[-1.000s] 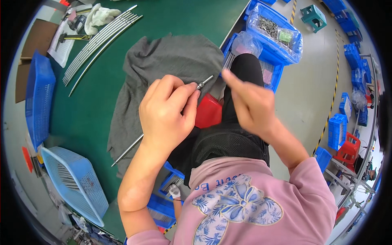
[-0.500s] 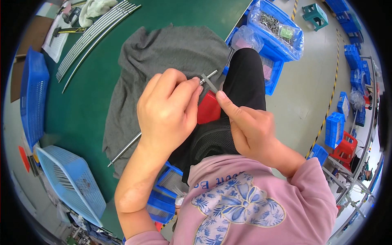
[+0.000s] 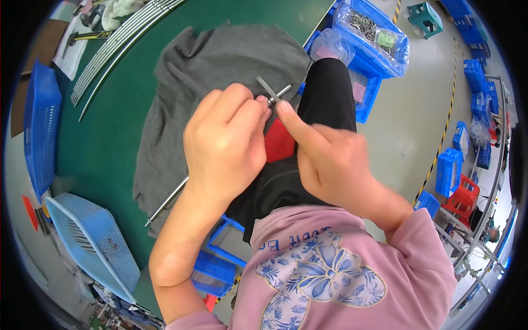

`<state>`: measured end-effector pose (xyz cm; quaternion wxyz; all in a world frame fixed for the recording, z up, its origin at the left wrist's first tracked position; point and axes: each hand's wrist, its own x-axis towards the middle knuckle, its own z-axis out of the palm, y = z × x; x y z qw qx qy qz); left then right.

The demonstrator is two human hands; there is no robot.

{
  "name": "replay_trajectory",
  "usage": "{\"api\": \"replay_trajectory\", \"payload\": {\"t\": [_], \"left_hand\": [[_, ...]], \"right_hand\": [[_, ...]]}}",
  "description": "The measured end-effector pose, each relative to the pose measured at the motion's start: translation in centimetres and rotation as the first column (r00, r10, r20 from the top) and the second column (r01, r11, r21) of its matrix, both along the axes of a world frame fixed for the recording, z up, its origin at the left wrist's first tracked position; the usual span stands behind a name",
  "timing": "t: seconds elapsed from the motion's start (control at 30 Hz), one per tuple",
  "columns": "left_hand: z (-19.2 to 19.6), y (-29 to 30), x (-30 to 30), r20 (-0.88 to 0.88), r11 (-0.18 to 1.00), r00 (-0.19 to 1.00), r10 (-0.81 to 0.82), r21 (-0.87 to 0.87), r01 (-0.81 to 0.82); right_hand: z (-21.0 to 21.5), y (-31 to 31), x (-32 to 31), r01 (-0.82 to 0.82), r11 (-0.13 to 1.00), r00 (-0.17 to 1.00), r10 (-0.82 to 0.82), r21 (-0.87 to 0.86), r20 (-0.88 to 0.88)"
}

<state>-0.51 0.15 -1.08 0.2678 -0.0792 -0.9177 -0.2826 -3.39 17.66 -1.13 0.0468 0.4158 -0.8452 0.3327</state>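
Note:
My left hand is closed round a slim shiny metal rod. The rod passes beneath that hand and wrist, and its far end sticks out past the thumb. Across this end lies a narrow flat grey file, at an angle to the rod. My right hand grips the file, index finger stretched along it; the other fingers curl under, and the file's near end is hidden. Below the hands a grey cloth covers part of the green table. Between them shows a red object whose kind I cannot make out.
Several long metal rods lie at the table's far left, near a hammer. Blue baskets stand along the left edge. Blue bins with small metal parts are beyond my knee. A teal stool stands on the floor.
The file has slid forward and left across the rod, and my right hand has moved with it. My left hand keeps its hold, nearly in place. The view has shifted slightly.

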Motion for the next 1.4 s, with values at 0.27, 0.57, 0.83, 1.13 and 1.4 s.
{"api": "replay_trajectory", "payload": {"t": [0.27, 0.57, 0.83, 1.13, 1.4], "left_hand": [[0.2, 0.2, -0.1, 0.011, 1.000, 1.000, -0.006, 0.010, 0.006], [0.3, 0.0, 0.0, 0.055, 1.000, 0.998, -0.005, 0.015, 0.005], [0.2, 0.2, 0.0, 0.025, 1.000, 1.000, 0.013, 0.023, -0.013], [-0.1, 0.0, 0.2, 0.024, 1.000, 1.000, -0.011, 0.020, 0.010], [0.0, 0.0, 0.1, 0.011, 1.000, 1.000, -0.012, 0.010, 0.012]], "right_hand": [[0.4, 0.2, -0.2, -0.013, 1.000, 0.999, 0.013, -0.016, 0.033], [0.2, 0.3, -0.1, -0.020, 0.999, 0.999, 0.018, 0.044, 0.046], [-3.0, -0.7, -0.4, 0.026, 0.985, 0.996, -0.040, -0.172, -0.077], [-5.7, -0.5, 0.3, 0.045, 0.965, 0.992, -0.075, -0.260, -0.105], [-6.5, -0.6, 0.4, 0.032, 0.954, 0.984, -0.083, -0.300, -0.159]]}}
